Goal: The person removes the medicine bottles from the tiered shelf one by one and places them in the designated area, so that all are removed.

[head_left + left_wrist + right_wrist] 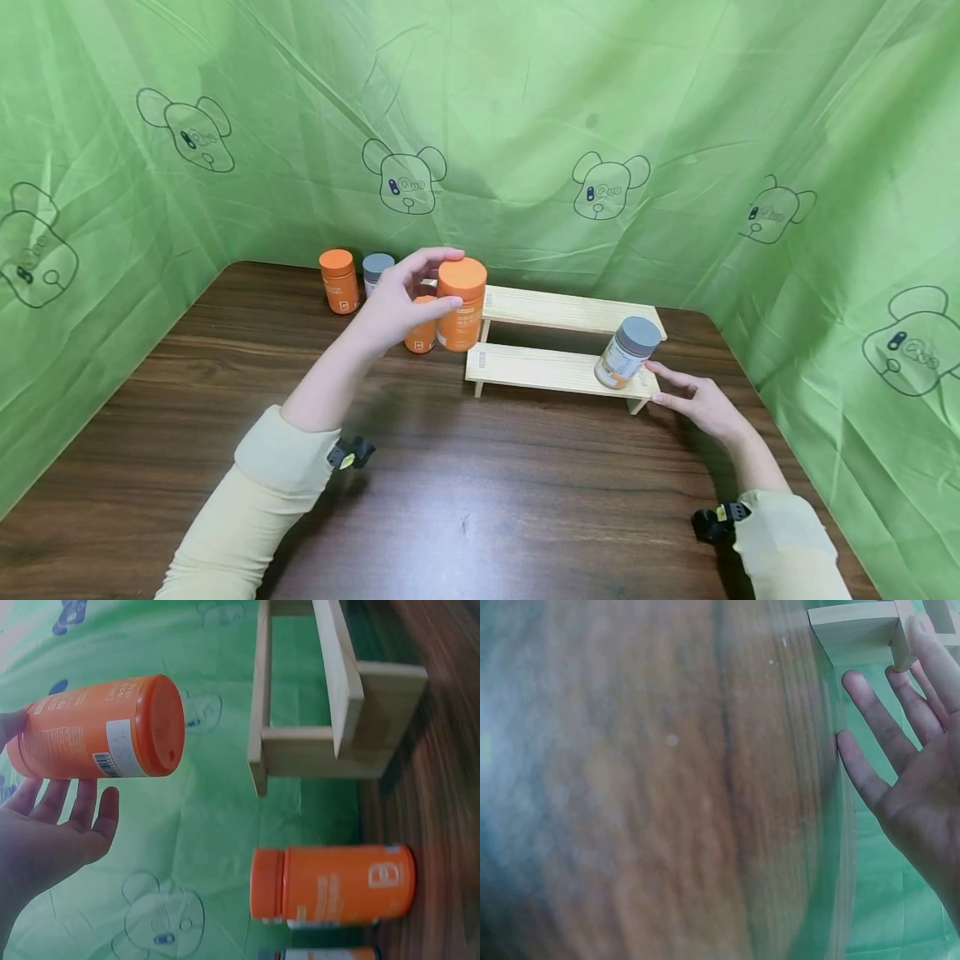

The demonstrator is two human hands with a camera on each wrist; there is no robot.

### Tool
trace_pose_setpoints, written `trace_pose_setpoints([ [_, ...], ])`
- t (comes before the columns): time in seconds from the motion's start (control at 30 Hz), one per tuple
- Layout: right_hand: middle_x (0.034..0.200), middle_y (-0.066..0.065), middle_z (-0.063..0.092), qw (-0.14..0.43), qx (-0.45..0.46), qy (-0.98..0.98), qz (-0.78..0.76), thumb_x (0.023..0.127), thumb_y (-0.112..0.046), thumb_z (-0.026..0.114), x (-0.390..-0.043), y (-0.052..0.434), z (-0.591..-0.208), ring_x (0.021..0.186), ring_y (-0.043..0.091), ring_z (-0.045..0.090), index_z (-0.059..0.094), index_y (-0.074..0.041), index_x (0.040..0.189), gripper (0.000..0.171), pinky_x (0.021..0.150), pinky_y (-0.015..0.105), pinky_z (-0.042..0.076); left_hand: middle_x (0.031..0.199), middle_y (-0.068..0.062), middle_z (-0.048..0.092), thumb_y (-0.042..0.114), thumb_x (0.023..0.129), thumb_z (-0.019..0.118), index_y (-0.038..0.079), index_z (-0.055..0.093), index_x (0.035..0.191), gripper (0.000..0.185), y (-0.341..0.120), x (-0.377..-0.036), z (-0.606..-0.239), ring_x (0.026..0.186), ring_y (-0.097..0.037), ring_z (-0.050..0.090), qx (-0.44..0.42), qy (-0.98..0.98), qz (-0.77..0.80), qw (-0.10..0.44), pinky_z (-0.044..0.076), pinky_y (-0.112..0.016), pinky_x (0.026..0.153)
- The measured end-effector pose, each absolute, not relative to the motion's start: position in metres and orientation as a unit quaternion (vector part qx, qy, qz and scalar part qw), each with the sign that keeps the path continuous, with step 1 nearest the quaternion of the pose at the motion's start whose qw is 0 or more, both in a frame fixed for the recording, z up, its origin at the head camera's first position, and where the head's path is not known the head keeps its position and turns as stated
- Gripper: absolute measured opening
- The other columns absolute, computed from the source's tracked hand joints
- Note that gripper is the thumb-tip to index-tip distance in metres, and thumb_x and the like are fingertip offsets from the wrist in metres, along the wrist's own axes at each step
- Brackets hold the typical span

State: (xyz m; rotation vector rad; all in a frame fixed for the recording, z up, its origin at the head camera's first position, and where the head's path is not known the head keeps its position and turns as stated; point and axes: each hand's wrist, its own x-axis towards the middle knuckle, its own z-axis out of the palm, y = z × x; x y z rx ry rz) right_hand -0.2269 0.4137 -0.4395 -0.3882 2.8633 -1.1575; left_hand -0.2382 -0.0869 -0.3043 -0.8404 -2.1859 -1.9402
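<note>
My left hand [393, 304] grips an orange supplement bottle [467, 321] near its lid, thumb in front and fingers behind. This bottle is raised beside the left end of a two-step wooden shelf [536, 367]; its underside faces the camera in the left wrist view. On the right end of the lower step stands a grey-lidded bottle [626, 354], close to my right hand [705, 408]. The right thumb and fingertips touch that end of the shelf, with the fingers fairly straight and spread in the right wrist view.
Another orange bottle [420, 336] stands left of the shelf, partly hidden by my left hand. Farther left are an orange bottle [339, 283] and a grey-lidded one [378, 268]. Green cloth [510, 125] walls the dark wooden table [450, 500] at the back and sides.
</note>
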Motion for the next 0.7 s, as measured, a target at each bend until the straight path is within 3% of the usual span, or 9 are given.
trace_pose_setpoints([
  [0.13, 0.141, 0.002, 0.048, 0.018, -0.123, 0.927, -0.355, 0.088, -0.030, 0.067, -0.227, 0.413, -0.437, 0.121, -0.010, 0.036, 0.048, -0.027, 0.139, 0.054, 0.106, 0.032, 0.032, 0.122, -0.005, 0.059, 0.007, 0.082, 0.072, 0.011, 0.052, 0.132, 0.054, -0.101, -0.241, -0.309, 0.104, -0.021, 0.056, -0.275, -0.710, -0.646, 0.061, 0.047, -0.035, 0.089],
  [0.2, 0.141, 0.002, 0.048, 0.019, -0.120, 0.928, -0.353, 0.088, -0.031, 0.067, -0.227, 0.413, -0.437, 0.122, -0.008, 0.036, 0.048, -0.027, 0.139, 0.054, 0.106, 0.035, 0.032, 0.121, -0.004, 0.059, 0.005, 0.082, 0.071, 0.010, 0.052, 0.132, 0.054, -0.107, -0.242, -0.311, 0.105, -0.020, 0.056, -0.274, -0.707, -0.648, 0.069, 0.047, -0.033, 0.089],
  [0.37, 0.141, 0.004, 0.048, 0.017, -0.128, 0.922, -0.364, 0.089, -0.028, 0.067, -0.227, 0.413, -0.438, 0.121, -0.011, 0.036, 0.048, -0.025, 0.139, 0.054, 0.096, 0.007, 0.028, 0.123, -0.003, 0.059, 0.004, 0.083, 0.070, 0.010, 0.051, 0.133, 0.054, -0.123, -0.242, -0.314, 0.108, -0.018, 0.056, -0.268, -0.701, -0.657, 0.075, 0.046, -0.030, 0.091],
  [0.43, 0.141, 0.005, 0.048, 0.016, -0.131, 0.919, -0.371, 0.089, -0.027, 0.067, -0.227, 0.413, -0.439, 0.120, -0.013, 0.036, 0.049, -0.024, 0.139, 0.054, 0.093, 0.003, 0.026, 0.124, -0.003, 0.059, 0.004, 0.083, 0.070, 0.011, 0.052, 0.133, 0.054, -0.129, -0.240, -0.316, 0.107, -0.018, 0.057, -0.263, -0.701, -0.659, 0.073, 0.047, -0.029, 0.091],
  [0.7, 0.141, 0.003, 0.048, 0.018, -0.124, 0.922, -0.367, 0.088, -0.028, 0.067, -0.227, 0.413, -0.439, 0.122, -0.012, 0.036, 0.049, -0.026, 0.138, 0.053, 0.099, 0.010, 0.026, 0.119, 0.000, 0.061, 0.009, 0.083, 0.072, 0.015, 0.052, 0.132, 0.053, -0.150, -0.236, -0.329, 0.098, -0.021, 0.059, -0.232, -0.739, -0.628, 0.081, 0.050, -0.027, 0.083],
])
